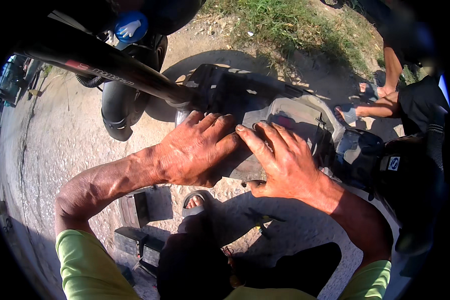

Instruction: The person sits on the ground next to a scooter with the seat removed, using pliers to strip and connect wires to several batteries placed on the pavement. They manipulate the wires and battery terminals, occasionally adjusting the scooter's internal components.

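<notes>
My left hand (197, 150) rests on the scooter's dark middle section, close below the steering column (135, 75). Its fingers are bent and close together; what lies beneath them is hidden. Beside it, my right hand (285, 160) has its fingers apart and stretched toward the left one, with the thumb lower down. The fingertips of both hands nearly meet over a dark part of the scooter. Past them the scooter's floor section (225, 92) shows dark, with a pale curved frame piece (330, 115) on its right.
A black scooter seat section (410, 185) stands at the right, and the front wheel fender (119, 112) at upper left. Box-like dark pieces (135, 207) lie on the ground near my sandalled foot (194, 202). A tool (262, 220) lies in shadow. Another person's legs (380, 105) are at upper right.
</notes>
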`<control>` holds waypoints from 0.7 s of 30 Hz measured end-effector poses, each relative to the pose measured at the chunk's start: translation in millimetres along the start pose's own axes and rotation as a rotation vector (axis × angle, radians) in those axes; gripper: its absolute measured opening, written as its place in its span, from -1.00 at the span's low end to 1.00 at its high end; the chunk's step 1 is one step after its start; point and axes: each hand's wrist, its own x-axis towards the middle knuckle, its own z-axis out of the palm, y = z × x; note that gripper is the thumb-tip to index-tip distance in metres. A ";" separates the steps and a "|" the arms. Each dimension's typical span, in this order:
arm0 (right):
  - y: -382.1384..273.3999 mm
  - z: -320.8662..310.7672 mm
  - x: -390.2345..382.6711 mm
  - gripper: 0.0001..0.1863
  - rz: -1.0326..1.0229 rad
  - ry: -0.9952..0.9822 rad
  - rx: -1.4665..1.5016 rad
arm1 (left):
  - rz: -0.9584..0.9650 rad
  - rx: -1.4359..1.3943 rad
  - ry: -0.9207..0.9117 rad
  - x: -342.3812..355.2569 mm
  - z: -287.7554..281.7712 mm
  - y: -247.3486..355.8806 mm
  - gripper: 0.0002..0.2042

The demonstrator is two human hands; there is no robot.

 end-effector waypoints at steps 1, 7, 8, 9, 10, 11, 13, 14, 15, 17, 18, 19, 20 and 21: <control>-3.0 -0.5 -3.0 0.14 -0.009 -0.015 0.011 | -0.019 -0.042 -0.004 -3.1 2.3 5.5 -0.15; -1.5 22.1 -22.8 0.12 -0.033 -0.057 0.083 | -0.111 -0.089 -0.019 -11.8 34.8 25.1 -0.01; -0.3 24.0 -24.4 0.08 -0.017 -0.056 0.102 | -0.124 -0.092 -0.010 -12.3 38.0 27.5 0.00; 0.0 26.4 -25.3 0.11 -0.037 -0.039 0.114 | -0.134 -0.088 -0.002 -15.9 38.8 28.8 0.00; 2.3 28.1 -26.2 0.15 -0.057 -0.025 0.124 | -0.142 -0.090 0.004 -16.3 40.3 30.5 0.00; 3.7 28.9 -27.5 0.14 -0.044 -0.018 0.146 | -0.148 -0.094 0.012 -12.6 42.6 33.0 -0.01; -0.6 30.7 -24.5 0.15 -0.010 -0.041 0.178 | -0.197 -0.080 -0.017 -7.8 46.5 40.0 -0.03; -2.8 26.9 -24.7 0.17 0.006 -0.052 0.173 | -0.168 -0.054 0.013 -1.1 50.3 42.1 -0.03; -2.5 26.4 -24.9 0.19 0.029 -0.066 0.218 | -0.167 -0.063 0.018 3.6 54.8 45.0 0.00; -4.7 28.3 -24.1 0.15 0.052 -0.047 0.259 | -0.164 0.055 0.132 5.5 70.6 47.9 -0.02; -4.4 28.1 -26.2 0.13 0.092 -0.054 0.243 | -0.177 0.024 0.166 7.4 71.8 47.9 -0.08; -6.7 25.4 -26.5 0.12 0.106 -0.055 0.250 | -0.181 -0.001 0.185 8.5 74.9 47.5 -0.07; -10.1 24.1 -27.3 0.10 0.122 -0.056 0.258 | -0.184 -0.024 0.203 6.4 77.3 47.9 -0.06; -14.3 25.3 -30.2 0.09 0.130 -0.043 0.275 | -0.200 -0.017 0.186 0.1 76.8 51.1 -0.06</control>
